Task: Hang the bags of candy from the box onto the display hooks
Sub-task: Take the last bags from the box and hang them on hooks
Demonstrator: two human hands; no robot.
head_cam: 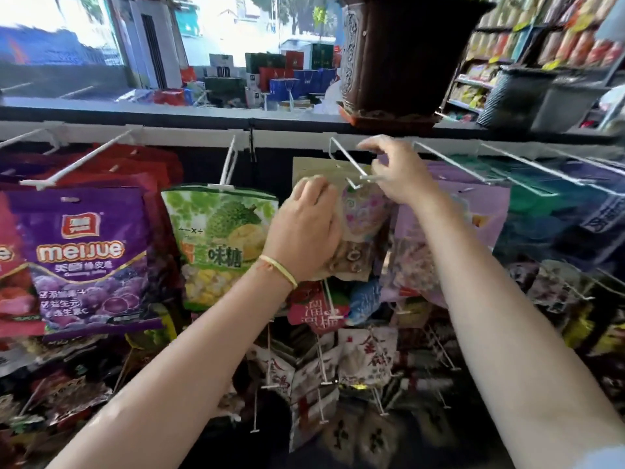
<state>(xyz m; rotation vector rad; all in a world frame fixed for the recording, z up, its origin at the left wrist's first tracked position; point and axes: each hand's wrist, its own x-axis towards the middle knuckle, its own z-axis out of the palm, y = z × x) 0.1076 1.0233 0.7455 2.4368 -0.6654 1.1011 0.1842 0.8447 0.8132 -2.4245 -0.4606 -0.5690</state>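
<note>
Above my hands I see a dark brown planter sitting on the shelf ledge; beyond it, stacked gift boxes, and grocery shelves far right.

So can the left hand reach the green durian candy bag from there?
Probably yes: the left hand is right beside the green durian candy bag, nothing between them, but it is holding a tan candy bag.
</note>
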